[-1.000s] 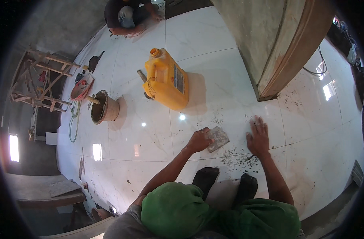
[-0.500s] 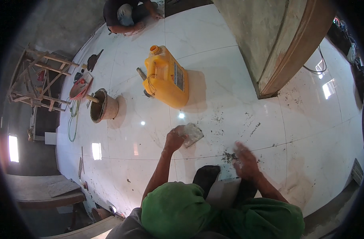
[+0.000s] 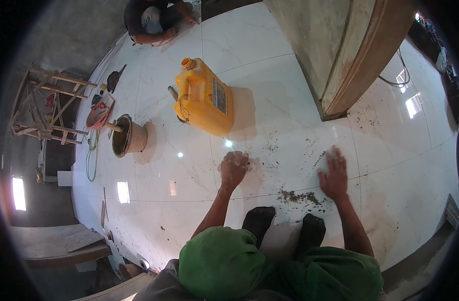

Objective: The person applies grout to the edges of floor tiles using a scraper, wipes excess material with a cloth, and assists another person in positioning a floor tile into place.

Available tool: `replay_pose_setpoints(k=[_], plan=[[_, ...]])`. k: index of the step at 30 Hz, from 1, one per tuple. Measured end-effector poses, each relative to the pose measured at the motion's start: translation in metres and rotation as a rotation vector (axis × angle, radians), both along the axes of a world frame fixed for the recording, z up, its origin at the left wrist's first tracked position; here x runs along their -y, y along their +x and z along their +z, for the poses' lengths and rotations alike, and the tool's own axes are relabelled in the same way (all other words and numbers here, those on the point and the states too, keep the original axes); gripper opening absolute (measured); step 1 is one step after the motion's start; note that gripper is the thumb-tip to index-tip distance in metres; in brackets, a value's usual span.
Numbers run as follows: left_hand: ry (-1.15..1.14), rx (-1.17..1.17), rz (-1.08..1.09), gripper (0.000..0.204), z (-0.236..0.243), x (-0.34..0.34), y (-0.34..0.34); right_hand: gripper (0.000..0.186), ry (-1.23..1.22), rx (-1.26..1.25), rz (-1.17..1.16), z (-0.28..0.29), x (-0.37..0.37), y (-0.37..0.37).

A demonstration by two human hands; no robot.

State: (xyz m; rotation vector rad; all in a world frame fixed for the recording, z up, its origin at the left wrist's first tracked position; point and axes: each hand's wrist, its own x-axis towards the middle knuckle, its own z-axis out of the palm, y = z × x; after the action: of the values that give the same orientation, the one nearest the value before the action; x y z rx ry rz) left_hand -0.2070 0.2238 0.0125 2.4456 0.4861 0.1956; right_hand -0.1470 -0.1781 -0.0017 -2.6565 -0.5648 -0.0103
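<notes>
My left hand (image 3: 233, 168) is closed and low over the white tiled floor (image 3: 189, 226). Its fingers are wrapped round a pale grey, sponge-like piece (image 3: 237, 155), mostly hidden under them; I cannot tell exactly what it is. To the right, my right hand (image 3: 334, 175) lies flat with its fingers spread, empty, at the tiles. Dark, crumbly debris (image 3: 302, 198) forms a loose streak between my hands, in front of my dark-covered feet (image 3: 259, 223). Finer specks are scattered farther ahead.
A yellow jerrycan (image 3: 204, 100) stands ahead of my left hand, with a mortar-stained bucket (image 3: 129, 138) to its left. Beyond are a red pan (image 3: 100, 114), a green hose (image 3: 92, 155) and a wooden trestle (image 3: 53, 105). A wall corner (image 3: 335, 113) juts in. Another person (image 3: 156, 22) crouches far off.
My left hand has moved slightly right and forward, its fingers now covering the grey piece. My right hand has swung right and forward, flattening out. The debris streak shows more fully.
</notes>
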Motion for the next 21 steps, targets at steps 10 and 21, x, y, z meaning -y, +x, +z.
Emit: replay_pose_setpoints(k=[10,21], plan=[[0.067,0.252,0.371,0.018,-0.047,-0.098,-0.007,0.053,0.399,-0.464,0.485,0.047,-0.077,-0.045],[0.458,-0.161,0.63,0.041,-0.09,-0.303,0.018,0.056,-0.04,-0.102,0.492,0.03,-0.154,0.162]])
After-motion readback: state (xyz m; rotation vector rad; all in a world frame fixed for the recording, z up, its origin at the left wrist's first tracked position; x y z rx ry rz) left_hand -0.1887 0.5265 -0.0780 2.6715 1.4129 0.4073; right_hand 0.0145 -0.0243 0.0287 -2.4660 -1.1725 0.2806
